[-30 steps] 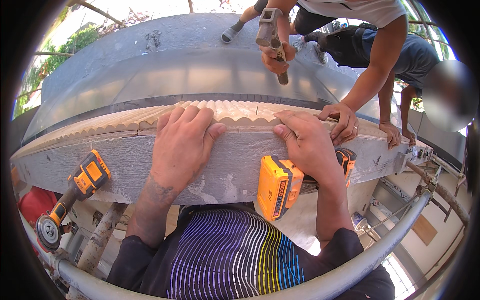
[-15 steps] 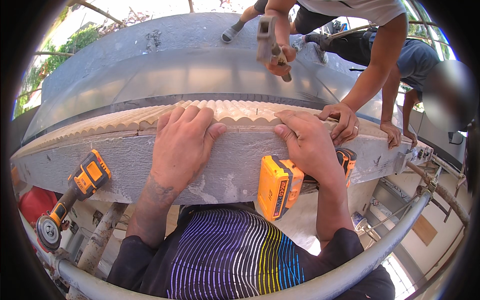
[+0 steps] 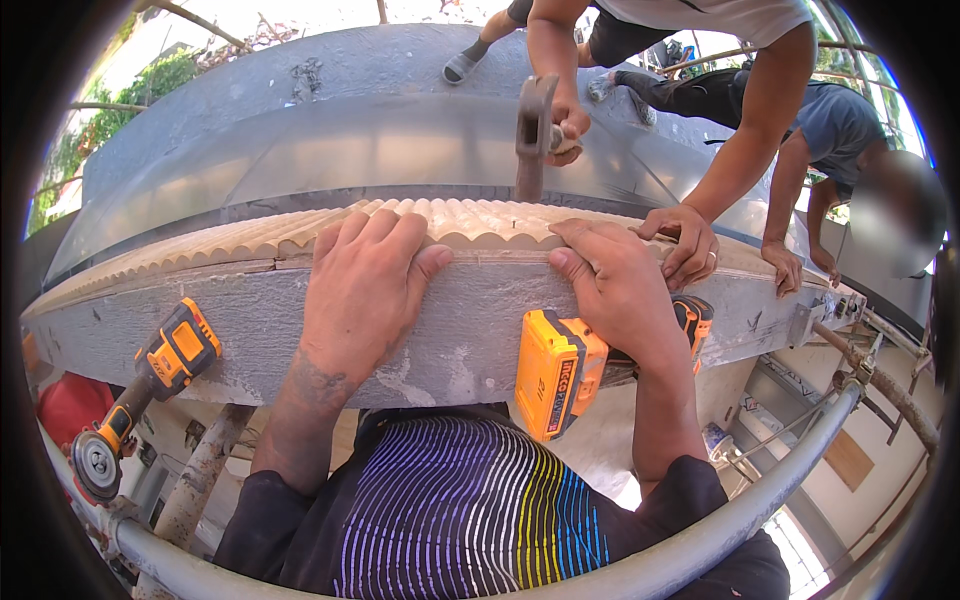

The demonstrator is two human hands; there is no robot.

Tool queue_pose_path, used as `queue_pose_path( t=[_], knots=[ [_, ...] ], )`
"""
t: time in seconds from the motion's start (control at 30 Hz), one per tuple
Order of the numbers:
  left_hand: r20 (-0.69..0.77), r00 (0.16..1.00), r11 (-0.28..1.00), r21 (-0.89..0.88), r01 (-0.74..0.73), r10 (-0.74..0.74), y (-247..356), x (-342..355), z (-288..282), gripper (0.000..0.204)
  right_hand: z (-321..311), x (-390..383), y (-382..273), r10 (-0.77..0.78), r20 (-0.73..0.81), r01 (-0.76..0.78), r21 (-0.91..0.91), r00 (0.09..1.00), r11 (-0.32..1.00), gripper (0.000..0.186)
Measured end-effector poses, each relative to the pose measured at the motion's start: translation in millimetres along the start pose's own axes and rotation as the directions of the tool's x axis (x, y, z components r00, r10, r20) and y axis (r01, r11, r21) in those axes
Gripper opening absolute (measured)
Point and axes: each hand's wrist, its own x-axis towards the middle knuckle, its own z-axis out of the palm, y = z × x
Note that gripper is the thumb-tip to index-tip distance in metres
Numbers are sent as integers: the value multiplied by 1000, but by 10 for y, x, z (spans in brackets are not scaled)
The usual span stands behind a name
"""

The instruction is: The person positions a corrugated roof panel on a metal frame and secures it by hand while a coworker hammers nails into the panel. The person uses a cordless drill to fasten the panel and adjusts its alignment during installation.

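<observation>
My left hand (image 3: 365, 285) and my right hand (image 3: 620, 285) press down on the near edge of a pale corrugated panel (image 3: 480, 222), fingers curled over its ridges and thumbs turned toward each other. The panel lies along the top of a rough grey ledge (image 3: 230, 325). Between my hands a thin nail (image 3: 514, 222) stands upright in the panel. Just beyond it, a co-worker's hand (image 3: 566, 135) holds a hammer (image 3: 535, 125) with its head above the panel. That co-worker's other hand (image 3: 685, 243) rests on the panel beside my right hand.
A yellow-and-black cordless tool (image 3: 560, 375) sits below my right hand, partly hidden by my forearm. An angle grinder (image 3: 145, 395) is at the left. A curved metal rail (image 3: 700, 540) passes close before me. Another person (image 3: 850, 130) leans in at the far right.
The co-worker's hammer has turned and come down closer to the nail. The person at the far right has shifted slightly. Both my hands stay in place.
</observation>
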Motion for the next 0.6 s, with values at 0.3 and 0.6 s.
queue_pose_path(
  t=[0.3,0.6],
  knots=[
    [-95,994,998,0,-59,59,-45,-11,70,38,28,-9,35,-32,-29,32,11,999,999,33],
    [-74,996,999,4,-49,49,-38,-9,63,39,8,0,-16,-12,-25,12,14,1000,1000,29]
  ],
)
